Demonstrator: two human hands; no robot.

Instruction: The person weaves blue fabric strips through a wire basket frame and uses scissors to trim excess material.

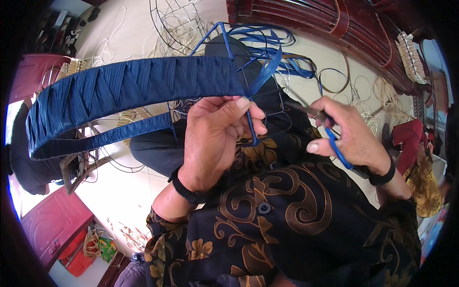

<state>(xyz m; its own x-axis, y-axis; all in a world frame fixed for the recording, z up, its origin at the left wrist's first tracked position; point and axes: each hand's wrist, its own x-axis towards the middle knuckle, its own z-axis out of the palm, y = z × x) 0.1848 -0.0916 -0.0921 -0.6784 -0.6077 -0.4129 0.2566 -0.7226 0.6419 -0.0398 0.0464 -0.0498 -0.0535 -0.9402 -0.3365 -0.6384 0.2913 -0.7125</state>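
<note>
The left hand [215, 129] is curled, thumb and fingers pinching a corner of a thin blue-wrapped wire frame [248, 122]; to its right, the half-closed right hand [354, 131] holds metal scissors with blue handles [338, 149]; a broad curved dark-blue strip-wrapped band [138, 81] loops left from the pinched corner; farther off, loose blue flat strips [304, 72] lie before a dark-red wooden bench [306, 16].

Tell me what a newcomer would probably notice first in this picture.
Most likely the wide blue-wrapped band, curving from the left hand out toward the picture's left edge. Next, perhaps, the blue-handled scissors in the right hand, right of centre. Above, loose blue strips lie near the dark red wooden furniture.
</note>
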